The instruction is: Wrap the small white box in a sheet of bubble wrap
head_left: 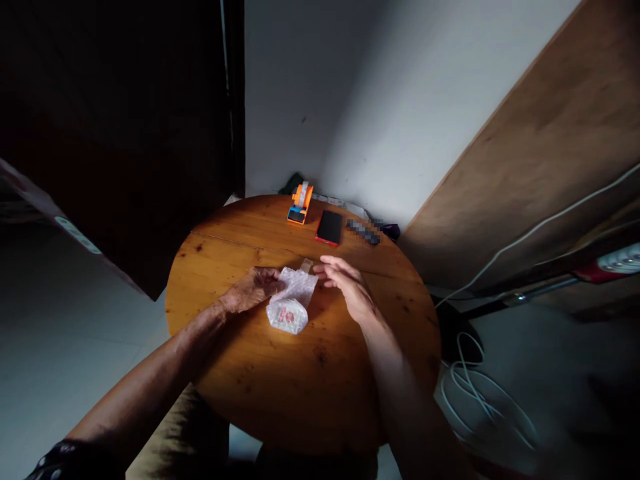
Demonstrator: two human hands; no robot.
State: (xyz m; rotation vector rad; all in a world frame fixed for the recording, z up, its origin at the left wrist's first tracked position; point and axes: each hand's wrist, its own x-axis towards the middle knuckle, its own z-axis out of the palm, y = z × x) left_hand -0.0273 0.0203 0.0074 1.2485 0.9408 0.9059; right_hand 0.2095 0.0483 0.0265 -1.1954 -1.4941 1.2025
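A sheet of bubble wrap (299,285) lies partly rolled on the round wooden table (320,400), its near end folded round a small item with red print (287,316). My left hand (256,288) pinches the wrap's left edge between thumb and fingers. On the other side, my right hand (347,283) hovers beside the wrap's far right corner, fingers stretched out and apart. A short strip of clear tape (307,265) sticks out at the wrap's far edge, close to the right fingertips.
At the table's far side stand an orange and blue tape dispenser (301,203), a phone with a red edge (329,228) and a blurred dark object (364,231). A white wall (340,100) rises behind. White cable (480,393) coils on the floor at right.
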